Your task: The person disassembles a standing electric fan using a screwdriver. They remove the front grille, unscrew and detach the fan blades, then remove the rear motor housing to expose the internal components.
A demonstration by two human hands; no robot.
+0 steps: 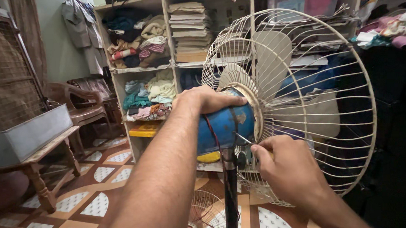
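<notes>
Head view: one fan. Left hand [203,101] fingers curl closed over its blue motor [225,126]; right hand [285,170] fingers pinch a screwdriver [244,139] at the motor's rear. One wire guard [304,100] beyond fingertips; one pole [230,192] below.

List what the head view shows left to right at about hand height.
Metal trough on a wooden table → plastic chair → shelf of folded clothes → left hand on the blue fan motor housing → right hand with a thin tool → wire fan guard.
</notes>
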